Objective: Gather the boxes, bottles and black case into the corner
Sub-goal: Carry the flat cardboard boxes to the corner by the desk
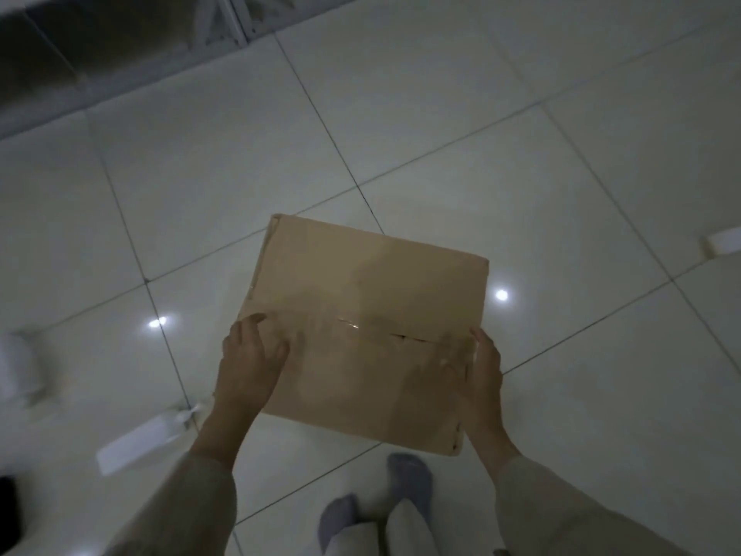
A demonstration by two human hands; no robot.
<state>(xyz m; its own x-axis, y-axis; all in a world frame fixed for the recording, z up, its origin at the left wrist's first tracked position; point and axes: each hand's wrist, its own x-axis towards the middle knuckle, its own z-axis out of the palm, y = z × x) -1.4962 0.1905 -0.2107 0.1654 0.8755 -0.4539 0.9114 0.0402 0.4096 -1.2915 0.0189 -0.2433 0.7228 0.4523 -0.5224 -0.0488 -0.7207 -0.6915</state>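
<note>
A taped brown cardboard box (361,311) is held above the tiled floor in front of me. My left hand (248,363) grips its left side with fingers on the top. Gripping its right edge is my right hand (485,375). A white spray bottle (140,439) lies on the floor at lower left. Another white bottle (18,367) lies blurred at the far left. Something black (6,503) shows at the left edge, too cut off to identify. A small white box or bottle (721,242) lies at the right edge.
Pale glossy floor tiles (441,94) fill the view, with ceiling-light reflections. A white metal frame (224,22) and a dark strip run along the top left. My socked feet (377,499) stand below the box.
</note>
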